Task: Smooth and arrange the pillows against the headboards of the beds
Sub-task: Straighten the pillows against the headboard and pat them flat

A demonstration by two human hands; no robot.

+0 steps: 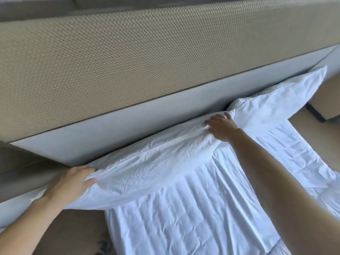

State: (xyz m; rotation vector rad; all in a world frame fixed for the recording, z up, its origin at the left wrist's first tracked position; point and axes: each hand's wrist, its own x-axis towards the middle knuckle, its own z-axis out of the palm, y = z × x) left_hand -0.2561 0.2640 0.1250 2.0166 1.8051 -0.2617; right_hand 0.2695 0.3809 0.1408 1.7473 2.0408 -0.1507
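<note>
A white pillow (pixel 147 166) lies along the grey padded headboard (pixel 128 126) at the head of the bed. My left hand (pixel 71 183) grips its left end, thumb on top and fingers curled under the cloth. My right hand (pixel 221 127) rests on the pillow's right end with fingers spread and bent into the fabric. A second white pillow (pixel 279 92) leans against the headboard further right, its left corner touching the first pillow.
A white striped duvet (pixel 193 218) covers the bed below the pillows. Above the headboard runs a woven tan wall panel (pixel 128 61). Tan floor (pixel 73 232) shows at lower left, and a brown bedside unit (pixel 327 100) stands at the right.
</note>
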